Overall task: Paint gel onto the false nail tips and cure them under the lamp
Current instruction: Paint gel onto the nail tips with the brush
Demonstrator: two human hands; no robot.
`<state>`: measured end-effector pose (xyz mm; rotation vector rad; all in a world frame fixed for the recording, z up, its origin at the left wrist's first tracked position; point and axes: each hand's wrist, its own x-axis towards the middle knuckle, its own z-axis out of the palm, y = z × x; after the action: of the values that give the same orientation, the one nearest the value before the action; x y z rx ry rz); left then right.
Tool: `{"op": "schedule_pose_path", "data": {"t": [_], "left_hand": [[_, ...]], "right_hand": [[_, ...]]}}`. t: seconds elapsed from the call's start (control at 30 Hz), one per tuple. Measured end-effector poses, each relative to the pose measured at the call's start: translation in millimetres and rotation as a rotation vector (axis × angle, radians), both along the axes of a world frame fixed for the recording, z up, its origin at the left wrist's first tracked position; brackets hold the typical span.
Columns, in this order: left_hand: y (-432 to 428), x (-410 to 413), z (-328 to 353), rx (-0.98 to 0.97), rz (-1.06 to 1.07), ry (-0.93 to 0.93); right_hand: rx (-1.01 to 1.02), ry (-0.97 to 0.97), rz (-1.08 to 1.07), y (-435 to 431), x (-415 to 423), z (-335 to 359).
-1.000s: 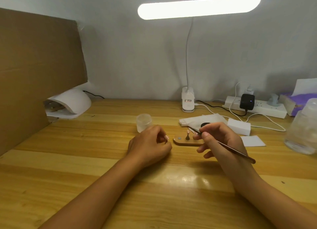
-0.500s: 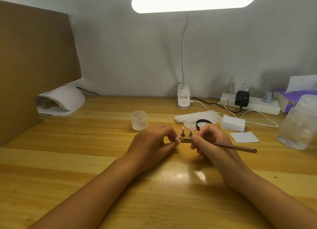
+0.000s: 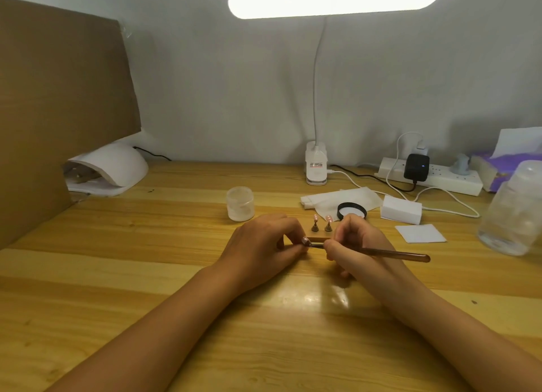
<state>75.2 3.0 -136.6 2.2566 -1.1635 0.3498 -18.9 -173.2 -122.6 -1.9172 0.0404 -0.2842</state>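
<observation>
Wooden desk [image 3: 140, 262]: both hands meet near its middle, forearms angled inward. The left hand [image 3: 264, 242], fingers curled, pinches a false nail tip [image 3: 306, 240]. The right hand [image 3: 356, 240] grips a brown brush [image 3: 393, 254] like a pen, bristles touching that tip. Two other tips [image 3: 315, 217] stand on pegs just behind. The white curing lamp [image 3: 114, 168] sits at the far-left corner.

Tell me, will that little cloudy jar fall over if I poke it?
Probably not: the jar is squat and stands upright on the table, so it would likely slide rather than tip. It looks like frosted plastic, so it is probably light. Laid on its side, being round, it might roll.
</observation>
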Motion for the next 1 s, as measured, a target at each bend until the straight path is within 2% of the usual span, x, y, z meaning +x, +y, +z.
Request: {"op": "schedule_pose_path", "data": {"t": [0.17,0.33,0.73,1.0], "left_hand": [[-0.3,0.5,-1.0,-0.026,-0.010,0.023],[0.2,1.6,-1.5,-0.047,-0.035,0.048],[0.5,4.2,-3.6,-0.053,-0.036,0.054],[-0.5,3.7,-5.2,-0.050,0.003,0.056]], "right_hand": [[-0.015,-0.004,-0.031,-2.3,0.8,-1.8],[0.100,-0.020,-0.042,-2.3,0.8,-1.1],[0.022,0.017,0.009,-3.1,1.4,-2.1],[0.090,-0.017,0.033,-3.0,0.1,-1.2]]}}
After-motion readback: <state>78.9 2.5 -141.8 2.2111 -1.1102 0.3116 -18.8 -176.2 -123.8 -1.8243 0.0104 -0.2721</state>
